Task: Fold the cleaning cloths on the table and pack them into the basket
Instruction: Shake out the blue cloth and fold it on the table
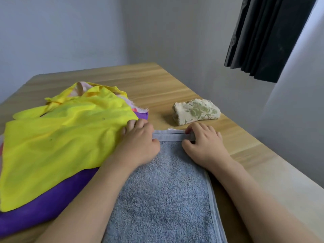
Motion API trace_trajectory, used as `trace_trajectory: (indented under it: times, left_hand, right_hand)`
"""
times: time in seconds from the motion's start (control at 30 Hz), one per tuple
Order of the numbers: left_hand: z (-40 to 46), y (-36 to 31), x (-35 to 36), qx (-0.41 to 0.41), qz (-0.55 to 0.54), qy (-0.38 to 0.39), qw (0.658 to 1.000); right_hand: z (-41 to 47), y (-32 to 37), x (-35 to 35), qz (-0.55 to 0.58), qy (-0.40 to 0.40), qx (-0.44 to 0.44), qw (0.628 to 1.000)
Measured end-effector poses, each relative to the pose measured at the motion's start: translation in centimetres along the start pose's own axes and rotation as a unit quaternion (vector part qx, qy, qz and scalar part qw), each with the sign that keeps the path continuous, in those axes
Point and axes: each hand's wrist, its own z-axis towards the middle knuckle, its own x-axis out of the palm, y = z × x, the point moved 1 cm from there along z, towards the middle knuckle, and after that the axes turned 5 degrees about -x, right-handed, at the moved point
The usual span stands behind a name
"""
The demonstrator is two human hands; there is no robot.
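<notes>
The grey-blue terry cloth (164, 193) is lying flat on the wooden table (157, 81), far hems doubled; the left hand (138, 144) and right hand (205, 142) are pinching those hems, apparently aligning the fold; smooth yellow and purple cloths (57, 137) are waiting alongside; a folded patterned cloth (196, 111) is resting beyond; no basket is showing.

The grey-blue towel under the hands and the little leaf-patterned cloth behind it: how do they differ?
The grey-blue towel is plain, while the leaf-patterned cloth is cream with green leaves. The towel lies spread long and flat; the patterned cloth is already folded into a small thick bundle. Both hands, left hand and right hand, are at the towel's far edge; nothing touches the patterned cloth. Both rest on the wooden table.
</notes>
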Motion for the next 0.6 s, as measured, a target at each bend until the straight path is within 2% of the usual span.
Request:
trace_trajectory:
  times: [0.07,0.13,0.17,0.27,0.37,0.47,0.6]
  left_hand:
    - [0.8,0.1,-1.3,0.042,-0.072,-0.001,0.997]
    - [1.0,0.3,-2.2,0.047,-0.143,-0.020,0.988]
    - [1.2,0.4,-2.1,0.042,-0.147,-0.027,0.988]
    - [1.2,0.7,-0.7,0.013,-0.052,-0.009,0.999]
    - [1.1,0.6,0.6,-0.014,-0.012,-0.016,1.000]
    - [1.1,0.7,0.9,0.016,0.005,-0.058,0.998]
    - [0.6,0.5,0.7,0.105,-0.072,-0.113,0.986]
  right_hand:
    - [0.2,-0.1,-0.5,-0.005,-0.017,-0.006,1.000]
    - [0.2,-0.2,-0.6,-0.009,-0.017,-0.010,1.000]
    - [0.2,-0.3,-0.4,-0.009,-0.020,-0.009,1.000]
    - [0.5,-0.5,0.4,0.031,-0.050,-0.010,0.998]
    - [0.6,-0.9,1.2,0.050,-0.054,-0.014,0.997]
    - [0.8,-1.1,1.3,0.042,-0.037,-0.005,0.998]
    - [1.0,-1.1,1.2,0.071,-0.013,-0.034,0.997]
